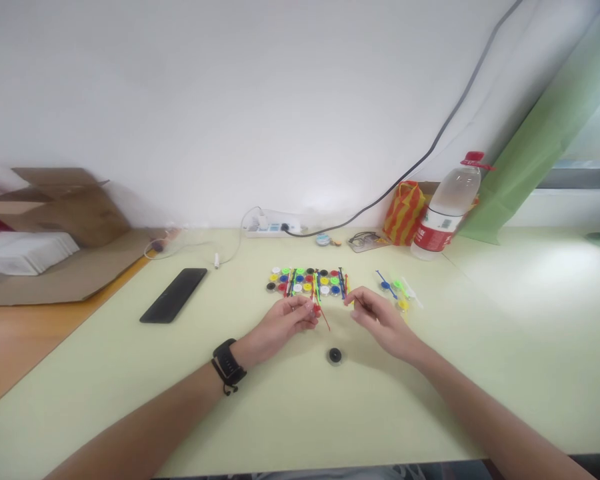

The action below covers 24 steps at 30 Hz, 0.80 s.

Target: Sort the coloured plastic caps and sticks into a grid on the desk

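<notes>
My left hand [290, 317], with a black watch on its wrist, pinches a small red piece with a thin stick [324, 316] that points down toward the table. My right hand [377, 320] hovers just to the right, fingers partly bent and the thumb apart from the index finger; nothing shows between them. Below and between the hands lies a clear disc with a black centre [335, 356]. Beyond them, several similar discs with coloured centres [300, 279] sit in rows, with thin coloured sticks [343, 283] laid between them. More loose pieces [394, 285] in blue, green, white and yellow lie past my right hand.
A black phone [174, 295] lies at the left. Against the wall are a power strip [273, 227], a striped bag [404, 213] and a large water bottle [446, 210]. A cardboard box [75, 207] with white sheets stands far left.
</notes>
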Tool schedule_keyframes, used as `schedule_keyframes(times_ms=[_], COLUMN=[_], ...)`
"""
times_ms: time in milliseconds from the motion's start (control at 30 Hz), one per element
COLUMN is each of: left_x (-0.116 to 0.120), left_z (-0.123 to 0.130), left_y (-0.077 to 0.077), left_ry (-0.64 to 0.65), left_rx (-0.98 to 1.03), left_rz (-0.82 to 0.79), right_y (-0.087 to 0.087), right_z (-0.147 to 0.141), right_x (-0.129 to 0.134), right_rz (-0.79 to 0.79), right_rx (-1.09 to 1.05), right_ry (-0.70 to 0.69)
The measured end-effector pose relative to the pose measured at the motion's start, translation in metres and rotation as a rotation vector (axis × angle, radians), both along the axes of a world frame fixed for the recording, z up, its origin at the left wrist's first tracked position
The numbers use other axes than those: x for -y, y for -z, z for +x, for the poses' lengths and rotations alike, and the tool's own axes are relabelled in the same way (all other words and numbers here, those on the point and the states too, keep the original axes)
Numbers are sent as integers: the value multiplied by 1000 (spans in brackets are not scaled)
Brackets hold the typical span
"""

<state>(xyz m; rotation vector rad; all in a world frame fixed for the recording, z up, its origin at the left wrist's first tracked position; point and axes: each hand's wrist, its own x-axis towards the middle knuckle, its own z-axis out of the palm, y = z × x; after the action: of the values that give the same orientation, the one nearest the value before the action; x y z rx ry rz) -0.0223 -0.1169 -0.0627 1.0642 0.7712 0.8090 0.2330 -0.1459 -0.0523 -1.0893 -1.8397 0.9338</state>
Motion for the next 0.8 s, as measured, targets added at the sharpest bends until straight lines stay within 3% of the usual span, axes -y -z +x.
schedule_keyframes(times_ms=[133,267,433,600,800], left_x=[1,2,2,2,4], left_z=[-1,-1,-1,-2,-1], left_y=[0,-1,-2,-3,-5], left_ry=[38,66,105,133,113], left_rx=[-44,-62,-79,-59,-8], left_rz=[-20,-5,10,27,12], right_y=[9,15,18,13,9], right_z=[-5,-10,-15,-13,-12], right_x=[6,8,8,7,6], right_rz=[176,348,462,411,299], right_rx=[173,200,203,304,172], right_ry=[-62,-147,-78,-79,-4])
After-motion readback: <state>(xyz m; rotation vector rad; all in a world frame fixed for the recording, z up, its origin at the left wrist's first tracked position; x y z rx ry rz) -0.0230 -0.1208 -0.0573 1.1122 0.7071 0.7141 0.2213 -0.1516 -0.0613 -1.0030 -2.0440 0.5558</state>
